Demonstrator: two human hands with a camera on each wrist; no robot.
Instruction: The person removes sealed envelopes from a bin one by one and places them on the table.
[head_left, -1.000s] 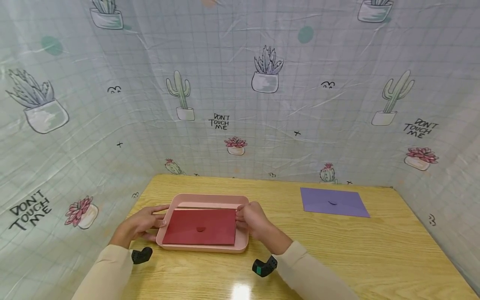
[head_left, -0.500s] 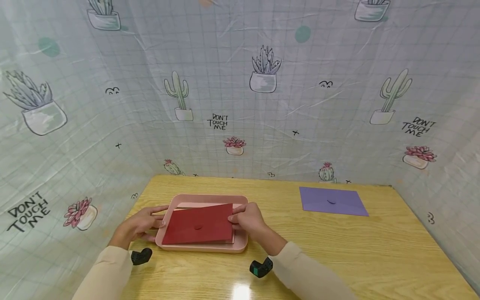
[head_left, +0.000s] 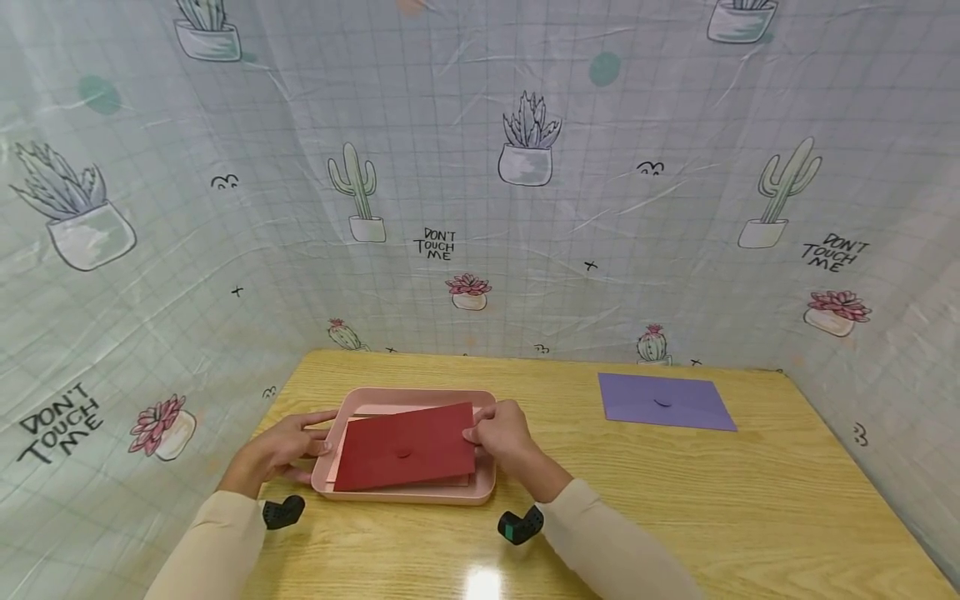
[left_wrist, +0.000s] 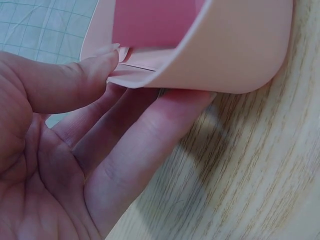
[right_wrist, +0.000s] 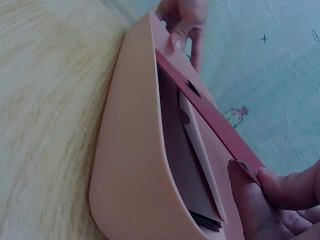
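Note:
A pink tray point(head_left: 408, 498) stands on the table at the left, with my left hand point(head_left: 280, 448) pinching its left rim. In the left wrist view the thumb point(left_wrist: 75, 82) lies over the rim and the fingers sit against the outside wall. My right hand point(head_left: 506, 435) pinches the right edge of a red envelope point(head_left: 405, 450). That edge is raised, so the envelope tilts, while its left end stays low inside the tray. Beneath it a light pink envelope point(right_wrist: 202, 150) shows in the right wrist view, on top of other stacked, darker-edged pieces.
A purple envelope point(head_left: 667, 402) lies flat on the wooden table point(head_left: 637, 500) at the back right. A patterned curtain point(head_left: 435, 192) rises behind the table and along both sides. Black wrist cameras point(head_left: 282, 512) hang from both sleeves.
My right hand has lifted the red envelope's right edge off the stack, then shifted the envelope slightly right, uncovering the light pink one beneath. The left hand stays at the tray's rim.

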